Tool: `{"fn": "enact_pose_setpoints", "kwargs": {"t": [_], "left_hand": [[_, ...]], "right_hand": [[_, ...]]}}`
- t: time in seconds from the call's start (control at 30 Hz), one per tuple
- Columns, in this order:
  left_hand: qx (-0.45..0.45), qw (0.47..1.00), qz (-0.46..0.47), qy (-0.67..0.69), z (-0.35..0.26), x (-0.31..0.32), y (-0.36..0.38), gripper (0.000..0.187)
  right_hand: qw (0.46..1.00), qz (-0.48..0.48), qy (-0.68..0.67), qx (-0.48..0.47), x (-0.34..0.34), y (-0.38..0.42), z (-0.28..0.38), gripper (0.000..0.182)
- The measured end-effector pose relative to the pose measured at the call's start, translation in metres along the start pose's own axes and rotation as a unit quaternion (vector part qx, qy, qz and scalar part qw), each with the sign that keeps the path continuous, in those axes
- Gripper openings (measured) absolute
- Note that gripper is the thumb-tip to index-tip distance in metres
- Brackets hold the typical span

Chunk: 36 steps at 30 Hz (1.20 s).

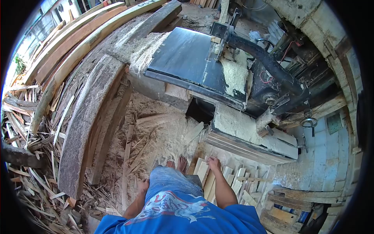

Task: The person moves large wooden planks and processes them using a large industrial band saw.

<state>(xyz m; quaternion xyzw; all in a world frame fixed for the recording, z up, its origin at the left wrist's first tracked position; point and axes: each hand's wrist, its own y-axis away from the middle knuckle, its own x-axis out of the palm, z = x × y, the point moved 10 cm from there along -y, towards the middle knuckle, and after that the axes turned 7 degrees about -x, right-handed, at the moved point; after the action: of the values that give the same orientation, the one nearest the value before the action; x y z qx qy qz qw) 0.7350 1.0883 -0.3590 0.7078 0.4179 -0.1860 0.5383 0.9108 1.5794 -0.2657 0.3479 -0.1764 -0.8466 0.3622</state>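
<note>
My left hand [143, 185] hangs beside my left thigh, its fingers loosely curled, and I see nothing in it. On the other side, my right hand [213, 163] is held out over light wooden strips [212, 183] on the floor. Its fingers are curled in, with nothing visible in them. Neither hand touches the saw machine. Ahead stands that machine's dark metal table [179, 54], with a heap of sawdust [235, 74] near its blade guide [221, 33].
Thick planks [91, 117] and long curved boards [97, 33] lie to the left, beside piled offcuts [35, 195]. Sawdust and scraps cover the floor [156, 132]. A sawdust-covered block [249, 132] stands before the machine. A wooden rack [296, 195] is at lower right.
</note>
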Motion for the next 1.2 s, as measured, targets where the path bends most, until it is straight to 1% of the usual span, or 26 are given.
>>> {"fn": "enact_pose_setpoints", "kwargs": {"t": [0.03,0.07,0.1,0.17,0.2,0.27,0.3,0.33,0.37,0.4,0.43,0.5,0.53,0.63,0.7,0.77,0.83,0.87,0.93,0.97,1.03,1.07,1.1,1.13,1.17,1.2], "left_hand": [[-0.024,0.993,0.065,0.093,0.015,0.017,-0.009,0.043],[-0.049,0.973,0.129,0.183,0.026,0.033,-0.007,0.048],[-0.051,0.973,0.128,0.183,0.014,0.02,0.005,0.048],[-0.119,0.94,0.192,0.255,-0.04,-0.021,0.036,0.046],[-0.117,0.941,0.191,0.253,-0.04,-0.026,0.028,0.046],[-0.076,0.933,0.149,0.319,-0.055,-0.049,0.005,0.045],[-0.07,0.933,0.151,0.319,-0.06,-0.056,-0.001,0.045],[-0.046,0.924,0.137,0.353,-0.069,-0.066,-0.004,0.045],[-0.023,0.913,0.124,0.388,-0.079,-0.075,-0.006,0.045],[-0.007,0.916,0.12,0.382,-0.088,-0.083,-0.003,0.045],[0.006,0.919,0.116,0.376,-0.093,-0.089,0.005,0.045],[0.006,0.916,0.116,0.383,-0.091,-0.083,0.013,0.045],[0.002,0.917,0.125,0.378,-0.085,-0.073,0.017,0.045],[-0.024,0.938,0.154,0.31,-0.05,-0.041,0.038,0.042],[-0.043,0.933,0.177,0.311,-0.025,-0.019,0.055,0.036],[-0.079,0.934,0.183,0.297,0.01,0.003,0.063,0.039],[-0.095,0.924,0.198,0.313,0.037,0.019,0.067,0.042],[-0.097,0.924,0.197,0.314,0.038,0.017,0.072,0.042],[-0.14,0.924,0.184,0.304,0.05,0.008,0.079,0.043],[-0.139,0.925,0.183,0.303,0.049,0.005,0.075,0.043],[-0.189,0.92,0.18,0.291,0.056,0.001,0.064,0.044],[-0.191,0.926,0.172,0.277,0.048,-0.008,0.058,0.042],[-0.189,0.926,0.173,0.276,0.038,-0.012,0.045,0.042],[-0.175,0.934,0.167,0.264,0.025,-0.02,0.031,0.042],[-0.161,0.941,0.16,0.252,0.008,-0.027,0.017,0.041],[-0.144,0.949,0.151,0.237,-0.019,-0.04,0.004,0.039]], "right_hand": [[1.0,-0.01,-0.008,-0.007,-0.003,0.002,0.003,0.031],[1.0,-0.019,-0.017,-0.013,-0.005,0.006,0.001,0.031],[1.0,-0.017,-0.016,-0.012,-0.001,0.01,-0.006,0.031],[0.999,0.036,0.019,0.026,0.026,0.01,-0.049,0.032],[0.998,0.044,0.036,0.031,0.034,0.019,-0.06,0.03],[0.989,0.081,0.112,0.05,0.055,0.038,-0.084,0.028],[0.992,0.067,0.087,0.058,0.063,0.053,-0.091,0.028],[0.994,0.053,0.064,0.067,0.074,0.07,-0.1,0.028],[0.989,0.076,0.123,0.005,0.088,0.075,-0.102,0.033],[0.978,0.061,0.197,-0.021,0.091,0.09,-0.096,0.036],[0.977,0.096,0.187,-0.026,0.099,0.101,-0.095,0.038],[0.984,0.043,0.16,-0.065,0.093,0.112,-0.091,0.036],[0.984,0.043,0.162,-0.067,0.092,0.113,-0.093,0.036],[0.983,0.058,0.161,-0.061,0.087,0.126,-0.108,0.036],[0.969,0.115,0.22,-0.011,0.088,0.131,-0.116,0.039],[0.966,0.124,0.224,-0.027,0.093,0.13,-0.12,0.04],[0.965,0.143,0.218,-0.008,0.097,0.131,-0.127,0.039],[0.965,0.145,0.219,-0.008,0.099,0.129,-0.127,0.039],[0.972,0.136,0.193,-0.007,0.101,0.12,-0.12,0.039],[0.972,0.136,0.192,-0.008,0.101,0.111,-0.117,0.039],[0.963,0.141,0.224,-0.043,0.103,0.088,-0.103,0.035],[0.964,0.139,0.223,-0.043,0.1,0.076,-0.094,0.035],[0.983,0.144,0.114,0.016,0.098,0.063,-0.085,0.033],[0.986,0.147,0.003,0.074,0.095,0.049,-0.073,0.031],[0.984,0.126,-0.113,0.061,0.086,0.03,-0.045,0.031],[0.979,0.108,-0.172,0.014,0.066,0.014,0.004,0.03]]}}
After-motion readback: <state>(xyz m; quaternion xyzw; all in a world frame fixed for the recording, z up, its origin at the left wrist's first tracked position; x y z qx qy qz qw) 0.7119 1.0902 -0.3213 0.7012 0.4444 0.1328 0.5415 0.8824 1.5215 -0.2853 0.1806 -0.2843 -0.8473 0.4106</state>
